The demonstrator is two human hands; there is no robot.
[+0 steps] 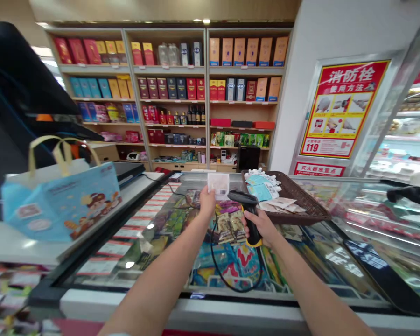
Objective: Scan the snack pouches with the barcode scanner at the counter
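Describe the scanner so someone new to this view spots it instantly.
Start at the glass-topped case, then find the brown wicker basket on it. Near the basket's left end in the picture, the right hand grips the scanner by its handle. Its black body with yellow trim sets it apart from the flat white item in the left hand.

– Matt, hard-looking plastic on the scanner [254, 228]!
– And the packet [220, 183] looks papery, smooth!
– Glossy glass lid [140, 254], bright glints across it!
– Rough weave on the basket [306, 205], while the shelving [206, 84] wears a smooth, wood-like finish!
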